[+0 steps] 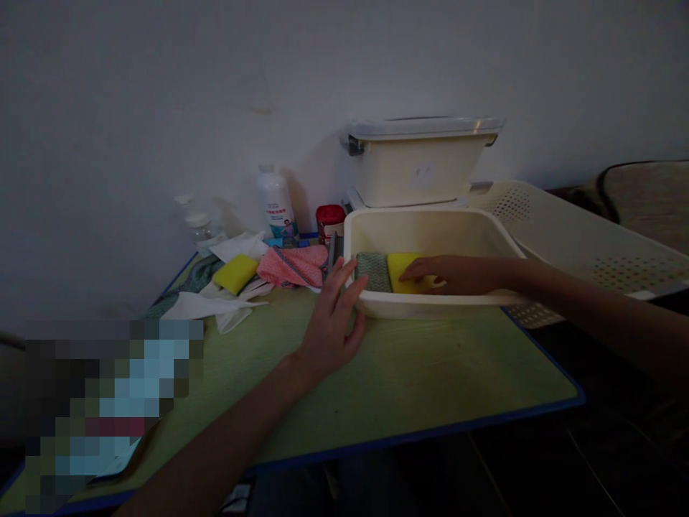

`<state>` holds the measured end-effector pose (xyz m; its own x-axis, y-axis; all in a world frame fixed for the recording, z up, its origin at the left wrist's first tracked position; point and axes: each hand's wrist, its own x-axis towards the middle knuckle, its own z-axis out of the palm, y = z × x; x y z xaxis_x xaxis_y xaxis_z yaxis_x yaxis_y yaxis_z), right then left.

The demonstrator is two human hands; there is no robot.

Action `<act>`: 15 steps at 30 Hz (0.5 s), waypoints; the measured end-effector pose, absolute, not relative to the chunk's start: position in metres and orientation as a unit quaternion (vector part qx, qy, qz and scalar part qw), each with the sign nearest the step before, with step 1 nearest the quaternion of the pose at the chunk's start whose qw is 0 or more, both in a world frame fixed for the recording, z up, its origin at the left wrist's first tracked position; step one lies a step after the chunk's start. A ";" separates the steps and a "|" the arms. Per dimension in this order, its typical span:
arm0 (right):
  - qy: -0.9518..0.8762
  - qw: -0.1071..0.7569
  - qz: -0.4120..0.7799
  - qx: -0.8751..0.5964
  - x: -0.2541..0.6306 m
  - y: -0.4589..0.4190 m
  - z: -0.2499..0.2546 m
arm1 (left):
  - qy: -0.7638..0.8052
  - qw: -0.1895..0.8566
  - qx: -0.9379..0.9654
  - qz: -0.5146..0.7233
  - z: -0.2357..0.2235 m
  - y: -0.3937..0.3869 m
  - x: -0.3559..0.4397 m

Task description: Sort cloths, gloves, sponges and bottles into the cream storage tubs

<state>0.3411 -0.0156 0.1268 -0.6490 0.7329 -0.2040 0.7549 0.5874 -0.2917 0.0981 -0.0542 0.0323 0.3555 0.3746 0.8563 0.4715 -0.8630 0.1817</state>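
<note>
Both loosely open, right grip (pixel 455 275) touches yellow cloth (pixel 399 267), left grip (pixel 329 327) the bin (pixel 441 310).

My head view, facing the wall
From my head I look forward and down: the wall (pixel 226 93) fills the top, the table (pixel 430 373) lies below it, and my forearms enter close at the lower left and right.
</note>
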 end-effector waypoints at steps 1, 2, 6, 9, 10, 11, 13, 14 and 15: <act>0.885 0.033 -0.201 0.418 0.342 -0.015 0.129 | -0.262 0.045 -0.822 -0.503 0.032 -0.053 0.098; 0.879 0.038 -0.226 0.419 0.342 -0.015 0.131 | -0.267 0.041 -0.823 -0.500 0.032 -0.052 0.098; 0.849 0.044 -0.297 0.435 0.347 -0.011 0.133 | -0.276 0.030 -0.824 -0.494 0.031 -0.049 0.098; 0.855 0.021 -0.314 0.413 0.351 -0.006 0.132 | -0.271 0.027 -0.827 -0.492 0.030 -0.049 0.098; 0.862 0.014 -0.313 0.397 0.351 -0.004 0.131 | -0.269 0.024 -0.829 -0.489 0.030 -0.049 0.098; 0.871 0.007 -0.305 0.384 0.351 -0.003 0.131 | -0.268 0.021 -0.831 -0.487 0.030 -0.050 0.098; 0.888 0.005 -0.269 0.374 0.348 -0.002 0.131 | -0.267 0.016 -0.834 -0.483 0.029 -0.050 0.098; 0.894 0.017 -0.242 0.378 0.345 -0.001 0.132 | -0.266 0.015 -0.835 -0.482 0.029 -0.050 0.097; 0.896 0.033 -0.213 0.387 0.342 -0.002 0.134 | -0.264 0.016 -0.835 -0.483 0.029 -0.050 0.097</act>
<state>0.3418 -0.0016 0.1335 -0.6980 0.6799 -0.2249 0.7084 0.6095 -0.3561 0.0972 -0.0504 0.0291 0.3943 0.4257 0.8144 0.4562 -0.8600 0.2286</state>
